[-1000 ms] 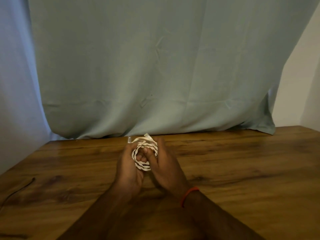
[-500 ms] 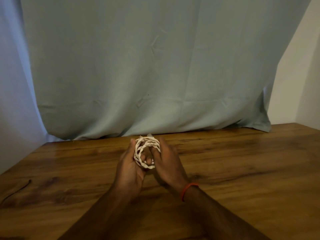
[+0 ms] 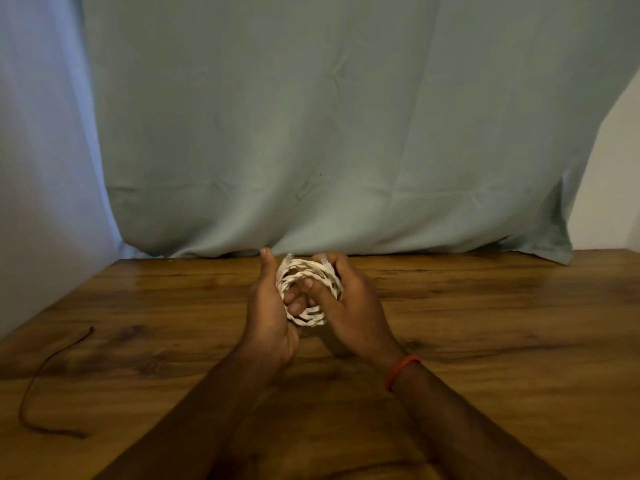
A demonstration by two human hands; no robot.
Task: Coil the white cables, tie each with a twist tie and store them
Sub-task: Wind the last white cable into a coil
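Cable: the white cable (image 3: 313, 277) is wound in a loose coil, held up over the counter (image 3: 485, 341) between both hands, in front of the curtain (image 3: 311, 133).
Left hand: the left hand (image 3: 268, 317) cups the coil's left side, its fingers (image 3: 294, 304) curled through the middle of the loops, its thumb straight up just beside the left edge.
Right hand: the right hand (image 3: 356, 317) grips the right side, its thumb laid across the near strands and its fingers wrapped round the far rim; a red band (image 3: 401, 370) sits on the wrist.
Tie: a dark wire (image 3: 45, 372) lies on the counter, well apart to the left.
Change: half a second ago the left thumb lay against the coil; now it stands clear, and the loops look spread wider.
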